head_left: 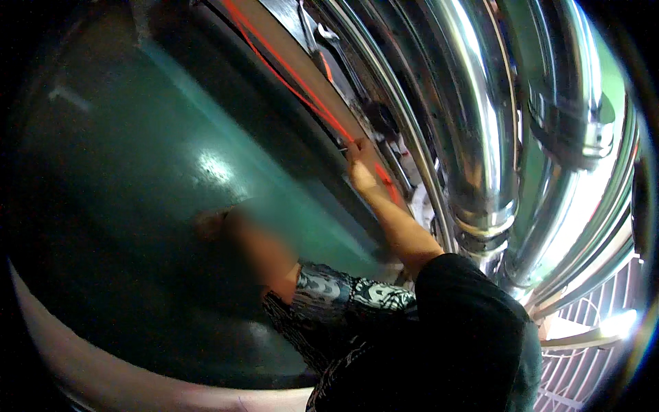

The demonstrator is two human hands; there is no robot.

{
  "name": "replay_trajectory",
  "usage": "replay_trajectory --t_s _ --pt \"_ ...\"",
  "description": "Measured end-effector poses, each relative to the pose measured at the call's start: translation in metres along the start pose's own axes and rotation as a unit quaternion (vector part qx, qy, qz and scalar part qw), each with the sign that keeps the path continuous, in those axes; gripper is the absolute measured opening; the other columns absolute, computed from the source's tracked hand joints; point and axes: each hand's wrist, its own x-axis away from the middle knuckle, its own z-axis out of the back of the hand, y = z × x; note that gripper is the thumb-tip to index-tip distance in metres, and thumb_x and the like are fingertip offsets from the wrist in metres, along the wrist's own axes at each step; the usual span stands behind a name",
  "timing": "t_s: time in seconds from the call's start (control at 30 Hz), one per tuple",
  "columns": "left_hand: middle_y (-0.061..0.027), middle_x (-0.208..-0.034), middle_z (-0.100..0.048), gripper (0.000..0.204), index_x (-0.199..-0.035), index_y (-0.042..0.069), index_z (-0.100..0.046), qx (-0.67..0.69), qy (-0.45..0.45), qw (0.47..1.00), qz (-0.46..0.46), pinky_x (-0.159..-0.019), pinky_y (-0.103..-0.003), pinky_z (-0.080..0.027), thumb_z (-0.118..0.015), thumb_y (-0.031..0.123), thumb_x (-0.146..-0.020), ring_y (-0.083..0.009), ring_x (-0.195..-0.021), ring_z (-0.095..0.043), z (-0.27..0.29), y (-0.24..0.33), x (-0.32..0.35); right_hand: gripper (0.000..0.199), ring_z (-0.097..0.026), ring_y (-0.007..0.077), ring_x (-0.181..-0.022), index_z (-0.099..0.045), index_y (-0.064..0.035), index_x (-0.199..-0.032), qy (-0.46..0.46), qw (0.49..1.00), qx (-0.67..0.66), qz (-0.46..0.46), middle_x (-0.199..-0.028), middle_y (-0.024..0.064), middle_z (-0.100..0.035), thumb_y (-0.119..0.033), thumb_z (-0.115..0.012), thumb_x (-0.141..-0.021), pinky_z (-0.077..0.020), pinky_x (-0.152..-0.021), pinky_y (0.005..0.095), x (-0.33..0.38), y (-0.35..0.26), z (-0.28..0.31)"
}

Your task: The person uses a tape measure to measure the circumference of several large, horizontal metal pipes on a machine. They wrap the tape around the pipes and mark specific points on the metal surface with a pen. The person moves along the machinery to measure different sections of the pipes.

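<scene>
My right hand (360,158) reaches up along a brown strip and has its fingers closed round a red cord (316,106). The cord runs in two strands from the top edge down to my fingers, and more red shows beyond the hand. A small thin glint sticks out beside the fingertips; what it is cannot be made out. My left hand (250,237) is a smeared patch over a dark green, glossy surface (158,154). Its fingers are blurred, and whether it touches that surface is unclear. Black clothing with a white pattern fills the lower middle.
Large shiny metal pipes (473,103) with clamps curve down the right side. Tools and loose items (329,41) lie between the brown strip and the pipes. A pale curved rim (171,395) bounds the green surface below. A bright lamp (621,323) shines at lower right.
</scene>
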Motion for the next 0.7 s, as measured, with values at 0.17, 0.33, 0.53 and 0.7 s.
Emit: replay_trajectory --t_s 0.17,0.33,0.53,0.7 --pt "-0.0221 -0.117 -0.050 0.050 -0.123 0.002 -0.043 -0.031 -0.042 0.998 0.023 -0.079 -0.040 -0.046 -0.052 0.032 -0.084 -0.0319 -0.098 -0.055 0.006 -0.035 0.040 0.035 -0.050 0.0398 -0.093 -0.051 0.0008 -0.096 0.078 0.930 0.298 0.199 -0.098 0.0232 -0.053 -0.031 -0.050 -0.083 -0.0395 -0.079 0.0446 -0.001 0.117 0.060" --pt "-0.0218 -0.117 -0.050 0.051 -0.123 0.003 -0.043 -0.067 -0.076 0.993 0.067 -0.077 -0.040 -0.047 -0.052 0.034 -0.084 -0.0312 -0.097 -0.055 -0.005 -0.075 0.068 0.030 -0.052 0.0376 -0.090 -0.054 -0.0095 -0.108 0.128 0.969 0.211 -0.028 -0.097 0.0173 -0.051 -0.013 -0.054 -0.078 -0.0428 -0.077 0.0444 -0.002 0.209 0.090" --pt "-0.0215 -0.116 -0.051 0.052 -0.123 0.004 -0.043 -0.121 -0.108 0.977 0.139 -0.075 -0.040 -0.047 -0.051 0.036 -0.083 -0.0305 -0.096 -0.056 -0.023 -0.114 0.104 0.030 -0.051 0.0399 -0.094 -0.048 -0.0039 -0.109 0.069 0.881 0.466 0.036 -0.095 0.0243 -0.050 -0.016 -0.051 -0.082 -0.0406 -0.081 0.0463 0.014 0.274 0.140" --pt "-0.0212 -0.115 -0.051 0.053 -0.123 0.004 -0.043 -0.164 -0.135 0.963 0.164 -0.074 -0.040 -0.048 -0.051 0.038 -0.083 -0.0298 -0.095 -0.057 -0.033 -0.122 0.107 0.024 -0.055 0.0397 -0.091 -0.050 -0.0055 -0.105 0.153 0.875 0.450 -0.092 -0.090 0.0246 -0.053 -0.010 -0.046 -0.081 -0.0428 -0.078 0.0456 -0.003 0.324 0.164"
